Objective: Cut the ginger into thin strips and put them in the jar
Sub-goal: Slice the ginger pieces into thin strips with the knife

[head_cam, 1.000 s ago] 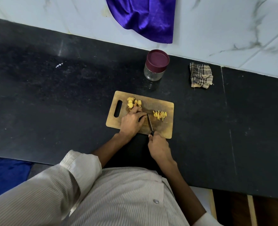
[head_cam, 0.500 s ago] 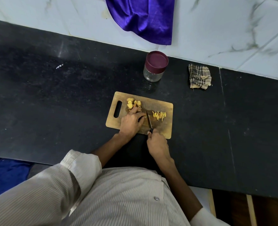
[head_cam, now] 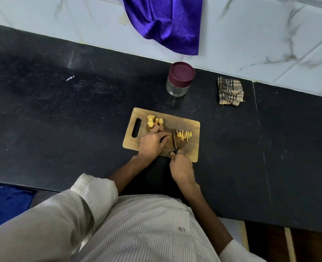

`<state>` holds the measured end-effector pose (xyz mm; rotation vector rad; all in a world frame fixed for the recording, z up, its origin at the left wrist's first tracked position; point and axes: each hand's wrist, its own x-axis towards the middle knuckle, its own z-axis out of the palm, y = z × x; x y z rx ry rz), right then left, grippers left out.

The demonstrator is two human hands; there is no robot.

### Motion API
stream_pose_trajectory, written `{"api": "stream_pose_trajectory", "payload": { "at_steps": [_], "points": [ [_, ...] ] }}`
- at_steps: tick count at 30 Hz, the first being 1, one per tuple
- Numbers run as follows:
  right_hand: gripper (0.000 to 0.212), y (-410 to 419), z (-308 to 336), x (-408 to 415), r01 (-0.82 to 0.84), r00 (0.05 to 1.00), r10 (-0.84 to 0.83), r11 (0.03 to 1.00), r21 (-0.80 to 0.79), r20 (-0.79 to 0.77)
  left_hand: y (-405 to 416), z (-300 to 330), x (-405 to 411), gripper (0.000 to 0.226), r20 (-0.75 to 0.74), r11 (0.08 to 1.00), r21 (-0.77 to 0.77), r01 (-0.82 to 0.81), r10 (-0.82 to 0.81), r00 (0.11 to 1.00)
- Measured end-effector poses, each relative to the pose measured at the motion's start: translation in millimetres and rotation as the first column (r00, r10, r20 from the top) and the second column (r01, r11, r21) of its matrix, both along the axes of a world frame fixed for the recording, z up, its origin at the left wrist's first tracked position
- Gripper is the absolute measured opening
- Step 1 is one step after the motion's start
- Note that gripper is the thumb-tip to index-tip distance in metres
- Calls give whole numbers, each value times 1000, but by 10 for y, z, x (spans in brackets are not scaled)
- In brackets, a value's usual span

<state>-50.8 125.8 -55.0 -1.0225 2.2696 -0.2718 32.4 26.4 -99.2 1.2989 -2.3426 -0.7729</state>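
Black stone worktop [head_cam: 62,114] fills my view, running along a white marble-patterned wall where a purple cloth [head_cam: 165,23] hangs down toward the back edge. Near the middle of the worktop lies a wooden cutting board [head_cam: 192,148], its handle slot at the left end. At the board's back left corner I see a small heap of ginger chunks [head_cam: 153,121]. Just in front of them my left hand [head_cam: 151,143] rests on the board, fingers curled down with the tips bunched against the blade; they seem to pin a small ginger piece, though I cannot make it out clearly. Right beside those fingertips stands the knife [head_cam: 174,139], blade pointing away from me. My right hand [head_cam: 181,167] is wrapped around its handle at the board's front edge. To the right of the blade sits a loose cluster of thin ginger strips [head_cam: 184,135]. Behind the board, close to the worktop's back edge, the glass jar [head_cam: 176,87] stands upright with its maroon lid [head_cam: 181,72] on. Further right, also near the back edge, lies a crumpled checked rag [head_cam: 230,91].
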Motion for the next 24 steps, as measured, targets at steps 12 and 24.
{"api": "stream_pose_trajectory", "payload": {
  "at_steps": [12, 24],
  "points": [
    [29, 44, 17, -53, -20, 998, 23, 999, -50, 53, -5, -28, 0, 24, -19, 1000, -16, -6, 6, 1000],
    [29, 3, 43, -96, -77, 997, 77, 997, 1, 22, -3, -30, 0, 24, -28, 1000, -24, -8, 8, 1000]
  ]
}}
